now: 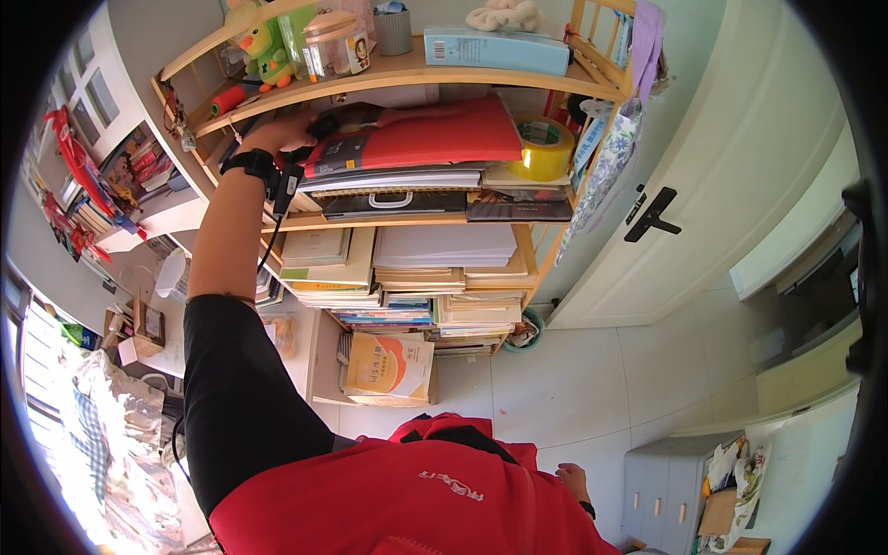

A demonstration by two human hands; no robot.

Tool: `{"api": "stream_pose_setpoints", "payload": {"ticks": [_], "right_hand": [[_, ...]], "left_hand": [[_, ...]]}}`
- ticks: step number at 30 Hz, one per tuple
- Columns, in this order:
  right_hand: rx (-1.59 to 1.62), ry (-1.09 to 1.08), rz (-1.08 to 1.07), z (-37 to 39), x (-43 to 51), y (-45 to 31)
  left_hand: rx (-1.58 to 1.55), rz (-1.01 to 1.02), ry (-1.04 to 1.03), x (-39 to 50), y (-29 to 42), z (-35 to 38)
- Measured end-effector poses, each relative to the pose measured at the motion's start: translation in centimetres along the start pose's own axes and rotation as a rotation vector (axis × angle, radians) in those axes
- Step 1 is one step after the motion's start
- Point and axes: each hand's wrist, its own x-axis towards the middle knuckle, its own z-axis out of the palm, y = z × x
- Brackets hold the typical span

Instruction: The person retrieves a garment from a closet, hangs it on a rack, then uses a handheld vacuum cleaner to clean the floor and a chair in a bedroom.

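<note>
On the upper part of a wooden bookshelf, my left hand (288, 132) reaches in at the left end of a red folder or pad (430, 139), touching its corner by a small black object. Its fingertips are partly hidden, so its grip is unclear. Beneath the red item lie white papers, a spiral-bound book and a black case with a handle (395, 203). A roll of yellow tape (544, 149) sits to their right. My right hand (571, 477) hangs low beside my red top, fingers curled, partly hidden, away from the shelf.
A plush duck (263, 52), a lidded clear jar (333, 48) and a blue box (496, 52) occupy the top shelf. Stacked books fill the lower shelves. A white door (645, 173) stands at right; a grey drawer cabinet (662, 485) is lower right.
</note>
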Motion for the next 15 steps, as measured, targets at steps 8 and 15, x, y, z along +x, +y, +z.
{"api": "stream_pose_setpoints", "payload": {"ticks": [8, 15], "right_hand": [[-0.118, -0.016, 0.022, 0.2, -1.6, -0.3], [-0.061, 0.031, -0.005, -0.1, -2.0, 0.0]], "left_hand": [[0.377, 0.094, 0.368, -1.4, 3.6, -0.7], [0.085, 0.141, 0.298, 1.7, 10.9, -2.1]]}}
